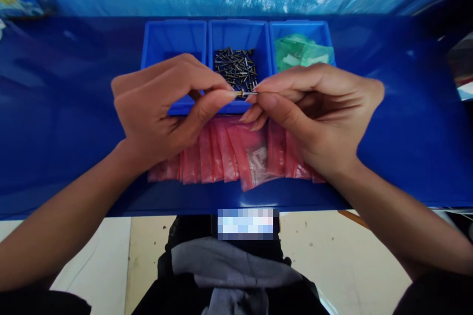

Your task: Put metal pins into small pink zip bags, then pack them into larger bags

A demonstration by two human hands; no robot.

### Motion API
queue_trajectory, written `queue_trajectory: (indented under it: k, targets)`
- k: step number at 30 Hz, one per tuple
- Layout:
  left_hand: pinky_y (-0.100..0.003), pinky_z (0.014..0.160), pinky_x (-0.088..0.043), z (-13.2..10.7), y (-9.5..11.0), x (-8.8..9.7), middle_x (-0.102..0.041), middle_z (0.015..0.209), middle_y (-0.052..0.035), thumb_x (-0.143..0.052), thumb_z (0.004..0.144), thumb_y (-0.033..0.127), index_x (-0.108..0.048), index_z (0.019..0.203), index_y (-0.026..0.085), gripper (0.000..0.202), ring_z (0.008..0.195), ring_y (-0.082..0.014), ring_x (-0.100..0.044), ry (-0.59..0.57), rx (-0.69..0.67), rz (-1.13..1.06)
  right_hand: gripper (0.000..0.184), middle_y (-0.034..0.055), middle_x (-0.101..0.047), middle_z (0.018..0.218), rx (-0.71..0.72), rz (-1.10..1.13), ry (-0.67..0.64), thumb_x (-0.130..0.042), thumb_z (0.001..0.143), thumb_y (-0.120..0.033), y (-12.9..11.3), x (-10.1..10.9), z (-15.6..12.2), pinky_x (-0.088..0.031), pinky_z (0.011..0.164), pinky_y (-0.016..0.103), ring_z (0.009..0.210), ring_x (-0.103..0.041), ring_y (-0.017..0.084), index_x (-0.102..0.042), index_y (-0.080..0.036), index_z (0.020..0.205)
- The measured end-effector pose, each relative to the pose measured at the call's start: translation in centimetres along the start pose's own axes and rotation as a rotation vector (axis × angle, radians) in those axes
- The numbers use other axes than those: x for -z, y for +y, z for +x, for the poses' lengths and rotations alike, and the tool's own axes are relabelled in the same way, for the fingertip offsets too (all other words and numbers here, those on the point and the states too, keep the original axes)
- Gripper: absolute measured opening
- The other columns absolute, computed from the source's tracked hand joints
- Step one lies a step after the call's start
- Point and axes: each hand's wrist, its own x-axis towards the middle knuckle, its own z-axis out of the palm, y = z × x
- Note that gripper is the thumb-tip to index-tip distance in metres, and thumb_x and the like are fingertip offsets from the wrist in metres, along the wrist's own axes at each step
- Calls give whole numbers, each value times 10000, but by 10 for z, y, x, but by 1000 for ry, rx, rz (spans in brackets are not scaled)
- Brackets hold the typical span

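Upper centre: middle blue bin [238,34] holds metal pins [235,65]; right bin [300,26], green bag [300,52]. Frame centre: slim metal piece [242,93] held level, left hand [162,101] pinching its brass-coloured end, right hand [321,115] its silvery end.

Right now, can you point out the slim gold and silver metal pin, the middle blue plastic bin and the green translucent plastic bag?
Slim metal pin [242,93]: head view, on its collar.
Middle blue bin [238,35]: head view, bare inner back wall.
Green bag [303,48]: head view, on its crumpled middle.
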Motion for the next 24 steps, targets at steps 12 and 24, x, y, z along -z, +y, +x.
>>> queue_trajectory:
  k: [12,24]
  targets:
    - [-206,847,-626,-13,-9,-7,-801,1025,64,-641,1142,333,-707,1071,209,158,930,-60,-763,96,-197,79,236,-18,-834,993,27,-19,-26,-747,976,-65,0,3,-8,-735,715,342,811,-831,200,-818,-284,1028]
    - [-413,1181,-634,0,-38,0,-751,1429,-103,-644,1116,331,-736,1226,155,227,1391,-252,-715,-69,-281,266,519,-20,-779,1412,28,-53,-82,-646,1056,-109,4,24,15,-720,600,348,943,-854,229,-746,-447,1436]
